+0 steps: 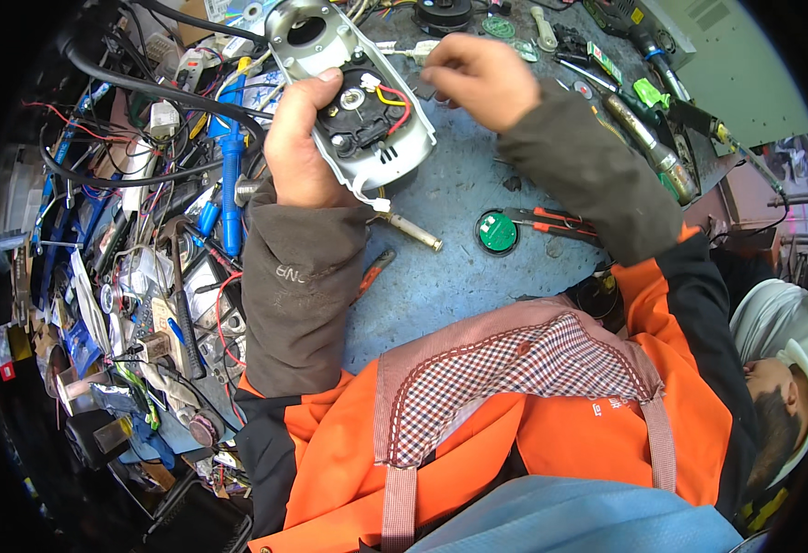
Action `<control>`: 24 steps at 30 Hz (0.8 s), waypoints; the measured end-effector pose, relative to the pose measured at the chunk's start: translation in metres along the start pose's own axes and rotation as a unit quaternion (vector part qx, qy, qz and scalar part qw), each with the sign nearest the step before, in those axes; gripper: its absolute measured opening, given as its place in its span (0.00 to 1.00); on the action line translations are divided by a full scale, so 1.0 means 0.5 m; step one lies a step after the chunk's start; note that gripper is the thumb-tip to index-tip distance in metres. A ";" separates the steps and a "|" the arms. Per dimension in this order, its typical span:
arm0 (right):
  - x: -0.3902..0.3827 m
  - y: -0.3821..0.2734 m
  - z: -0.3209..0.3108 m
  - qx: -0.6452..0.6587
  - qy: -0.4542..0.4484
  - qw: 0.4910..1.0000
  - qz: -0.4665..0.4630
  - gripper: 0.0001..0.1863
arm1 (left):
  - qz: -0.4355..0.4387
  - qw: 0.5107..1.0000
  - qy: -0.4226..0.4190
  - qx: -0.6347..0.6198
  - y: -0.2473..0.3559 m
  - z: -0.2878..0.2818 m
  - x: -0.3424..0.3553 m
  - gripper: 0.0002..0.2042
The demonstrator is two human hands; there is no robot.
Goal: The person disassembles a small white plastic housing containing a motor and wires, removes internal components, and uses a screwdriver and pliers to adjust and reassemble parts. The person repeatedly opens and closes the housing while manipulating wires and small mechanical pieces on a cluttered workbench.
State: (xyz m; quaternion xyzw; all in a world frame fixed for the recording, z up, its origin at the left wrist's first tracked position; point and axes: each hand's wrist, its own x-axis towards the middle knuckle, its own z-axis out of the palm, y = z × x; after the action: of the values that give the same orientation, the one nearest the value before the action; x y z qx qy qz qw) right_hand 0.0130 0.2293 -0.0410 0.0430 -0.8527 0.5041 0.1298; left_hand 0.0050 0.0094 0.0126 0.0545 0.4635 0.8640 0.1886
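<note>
My left hand (298, 147) grips a silver-grey appliance housing (402, 161) by its left side, thumb over the rim. Inside the housing sits a round black motor unit (360, 103) with red and yellow wires running from a white plug. Just right of the housing, my right hand (489, 85) is raised with its fingers curled together. A small dark piece shows below those fingertips; whether they hold it is unclear. Below lie a round green circuit board (497, 232) in a black ring, red-handled pliers (551, 219) and a metal rod (413, 231).
Tangled cables, tools and parts crowd the left side, among them a blue tube (231, 189) and a thick black cable (174, 95). Several hand tools, including a metal-barrelled one (639, 129), lie at the right. A co-worker in a white cap (807, 392) is at the right edge.
</note>
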 end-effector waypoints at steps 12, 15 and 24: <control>-0.130 -0.271 -0.073 -0.148 -0.007 0.941 -0.305 0.05 | 0.108 0.989 -0.098 0.015 -0.032 0.030 -0.029 0.12; -0.164 -0.282 -0.068 -0.002 0.003 0.970 -0.242 0.01 | 0.180 0.976 -0.081 0.094 -0.041 0.023 -0.012 0.10; -0.226 -0.278 -0.039 0.056 0.080 0.994 -0.048 0.06 | 0.172 0.977 -0.116 0.045 -0.060 0.046 -0.037 0.14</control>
State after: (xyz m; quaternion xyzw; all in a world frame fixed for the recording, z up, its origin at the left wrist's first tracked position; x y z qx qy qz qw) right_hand 0.1538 0.1720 0.0560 0.0509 -0.8070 0.5458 0.2196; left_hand 0.0366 0.0353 0.0024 0.2420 0.4609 0.8494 0.0869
